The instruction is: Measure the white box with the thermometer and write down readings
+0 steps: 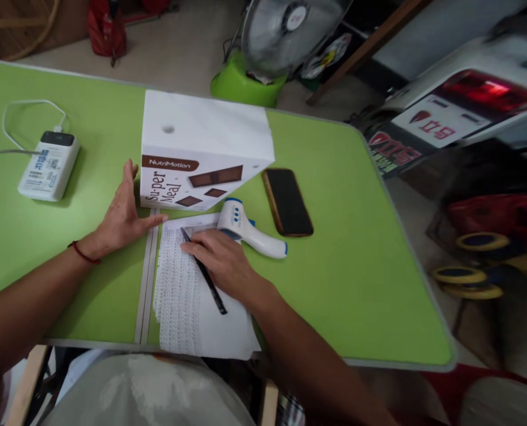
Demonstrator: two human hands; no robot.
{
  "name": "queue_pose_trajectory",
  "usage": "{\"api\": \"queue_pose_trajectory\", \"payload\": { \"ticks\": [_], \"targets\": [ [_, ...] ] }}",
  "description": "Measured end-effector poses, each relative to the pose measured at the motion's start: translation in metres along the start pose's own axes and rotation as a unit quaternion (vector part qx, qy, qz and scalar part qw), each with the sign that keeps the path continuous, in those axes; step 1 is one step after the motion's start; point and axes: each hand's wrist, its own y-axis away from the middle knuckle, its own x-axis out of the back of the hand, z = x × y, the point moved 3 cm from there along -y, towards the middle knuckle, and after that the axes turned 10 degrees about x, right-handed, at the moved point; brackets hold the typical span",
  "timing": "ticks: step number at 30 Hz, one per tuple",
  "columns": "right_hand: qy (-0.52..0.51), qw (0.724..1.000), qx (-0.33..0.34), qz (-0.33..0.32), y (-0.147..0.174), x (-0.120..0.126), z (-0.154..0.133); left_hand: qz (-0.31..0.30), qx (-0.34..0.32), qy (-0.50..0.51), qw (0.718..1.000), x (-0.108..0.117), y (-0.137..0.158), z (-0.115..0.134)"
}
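My left hand stands on edge at the left end of a white "NutriMotion Super Meal" box, thumb and fingers spread. Whether its fingers touch the box I cannot tell. My right hand rests on a sheet of paper and grips a slim black pen, which slants across the page. Rows of small handwriting fill the paper's left part. A white and blue infrared thermometer lies just beyond my right hand, partly over the paper's top.
A dark phone lies to the thermometer's right on the green table. On the left is a white power bank with cables. Past the far edge stands a fan by a green stool; a white scooter is at right.
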Motion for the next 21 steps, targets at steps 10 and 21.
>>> {"api": "queue_pose_trajectory", "payload": {
  "ticks": [10, 21],
  "targets": [
    [0.132, 0.987, -0.083, -0.025, 0.012, 0.040, 0.013, -0.030, 0.001, 0.142, 0.989, 0.007, -0.010, 0.000],
    [0.142, 0.927, -0.334, -0.091, 0.031, 0.051, 0.052, 0.006, 0.060, 0.245, 0.968, 0.013, -0.002, 0.007]
  ]
}}
